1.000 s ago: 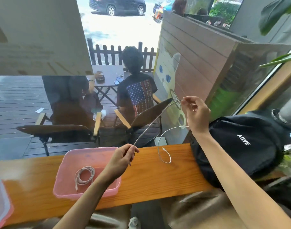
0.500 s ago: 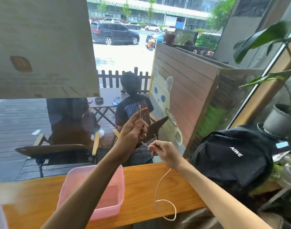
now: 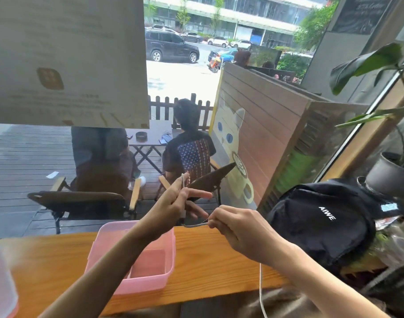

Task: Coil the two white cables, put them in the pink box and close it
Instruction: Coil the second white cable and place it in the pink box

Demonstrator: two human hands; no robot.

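Note:
Both hands are raised above the wooden counter (image 3: 210, 267) and hold one white cable (image 3: 260, 292). My left hand (image 3: 173, 207) pinches the cable near one end, which sticks up past its fingers. My right hand (image 3: 237, 228) grips the cable a short way along, and the rest hangs down past the counter's front edge. The open pink box (image 3: 164, 267) sits on the counter under my left forearm. My arm hides most of its inside, so the other coiled cable does not show.
A black backpack (image 3: 322, 223) lies on the counter at the right, with a potted plant (image 3: 389, 173) behind it. A pale pink lid (image 3: 1, 285) rests at the far left edge. A window with a paper sign (image 3: 68, 60) stands behind the counter.
My hands came together from wide apart and now hold the cable close between them. The camera tilted up, and my left forearm now covers the coiled cable in the box.

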